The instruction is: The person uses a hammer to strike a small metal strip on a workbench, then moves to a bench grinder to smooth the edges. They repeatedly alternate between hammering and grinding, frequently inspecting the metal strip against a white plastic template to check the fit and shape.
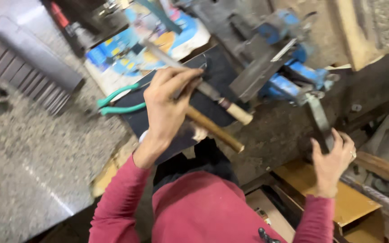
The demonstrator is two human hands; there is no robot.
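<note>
Left hand (167,105) is clamped on the wooden handle (214,129), long axis running toward the blue vise (289,74), while my right hand (332,162), fingers spread, grips the vise lever (319,118).

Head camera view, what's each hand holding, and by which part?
Left hand grips a wooden tool handle near its top; right hand holds the blue vise handle bar's lower end.

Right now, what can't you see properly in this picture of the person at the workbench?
- Head view: the left hand covers the middle of the wooden-handled tool, so its grip is hidden.
- The blue vise is motion-blurred; how its jaws stand can't be told.
- The right hand hides the lower end of the metal strip.
- The green-handled pliers have their tips tucked under the dark board.
</note>
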